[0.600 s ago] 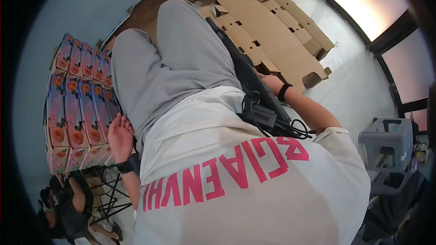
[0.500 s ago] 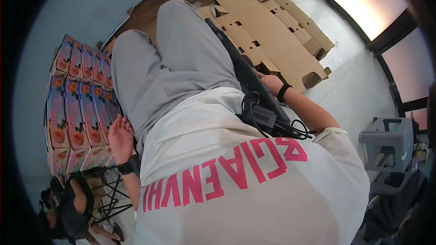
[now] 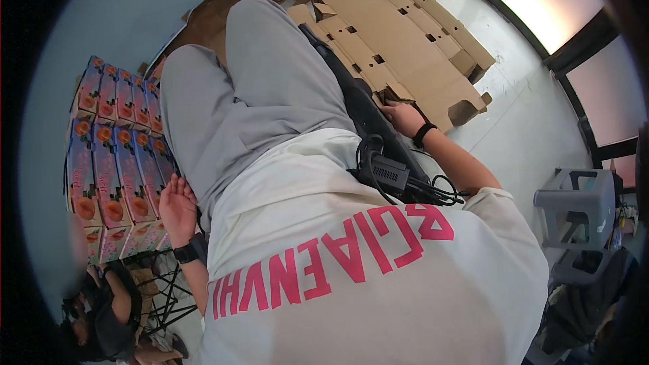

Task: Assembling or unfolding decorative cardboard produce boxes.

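Note:
I look down my own body, at a white shirt with pink letters and grey trousers (image 3: 250, 94). My left hand (image 3: 177, 206) hangs at my side with its fingers apart and holds nothing. It is close to a stack of colourful printed boxes (image 3: 108, 149). A black watch sits on that wrist. My right hand (image 3: 403, 118), with a black wristband, rests at the edge of the flattened brown cardboard sheets (image 3: 405, 47) on the floor. Its fingers are curled and partly hidden, so a grip cannot be made out.
A black device with cables (image 3: 385, 172) hangs at my waist on a black strap. A grey plastic stool (image 3: 574, 209) stands on the right. Another person in dark clothes (image 3: 101, 311) sits at the lower left by a black wire rack. Windows line the far right.

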Demonstrator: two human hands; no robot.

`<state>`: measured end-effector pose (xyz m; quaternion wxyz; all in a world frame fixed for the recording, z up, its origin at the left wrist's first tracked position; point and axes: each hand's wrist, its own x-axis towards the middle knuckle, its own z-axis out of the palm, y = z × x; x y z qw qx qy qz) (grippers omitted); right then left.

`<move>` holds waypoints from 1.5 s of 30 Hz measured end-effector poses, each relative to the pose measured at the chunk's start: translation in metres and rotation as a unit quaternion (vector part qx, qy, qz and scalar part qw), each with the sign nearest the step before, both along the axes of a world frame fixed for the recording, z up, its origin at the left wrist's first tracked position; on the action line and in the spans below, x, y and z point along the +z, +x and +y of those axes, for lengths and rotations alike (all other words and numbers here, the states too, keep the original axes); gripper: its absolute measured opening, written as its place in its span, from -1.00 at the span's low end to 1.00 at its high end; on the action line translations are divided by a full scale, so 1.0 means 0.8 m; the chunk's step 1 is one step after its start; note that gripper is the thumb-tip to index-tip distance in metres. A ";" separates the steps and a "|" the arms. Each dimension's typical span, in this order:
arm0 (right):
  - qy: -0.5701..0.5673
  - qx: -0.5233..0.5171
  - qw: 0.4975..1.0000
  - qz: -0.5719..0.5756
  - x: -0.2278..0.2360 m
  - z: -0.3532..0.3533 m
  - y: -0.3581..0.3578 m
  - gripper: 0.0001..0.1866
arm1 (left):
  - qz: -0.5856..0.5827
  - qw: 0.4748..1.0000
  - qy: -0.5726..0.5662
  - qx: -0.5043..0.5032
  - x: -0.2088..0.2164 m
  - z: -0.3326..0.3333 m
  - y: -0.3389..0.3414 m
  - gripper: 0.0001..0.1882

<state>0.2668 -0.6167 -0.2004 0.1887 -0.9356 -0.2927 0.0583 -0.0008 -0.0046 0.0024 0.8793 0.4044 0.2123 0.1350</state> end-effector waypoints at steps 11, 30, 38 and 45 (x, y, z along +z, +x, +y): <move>0.034 -0.075 0.994 0.078 0.018 0.035 0.026 -0.77 | -0.027 0.999 -0.024 -0.021 -0.006 0.011 0.002 -0.72; -0.026 0.025 0.994 0.102 0.052 -0.015 0.023 -0.72 | -0.053 0.996 -0.005 -0.065 0.020 -0.012 -0.005 -0.65; 0.190 -0.020 0.979 0.066 0.219 -0.034 0.033 -0.77 | 0.036 0.793 0.568 0.218 0.176 0.017 -0.041 -0.77; 0.250 0.043 0.966 -0.041 0.325 0.010 -0.013 -0.79 | 0.126 0.294 0.775 0.544 0.338 0.166 -0.078 -0.62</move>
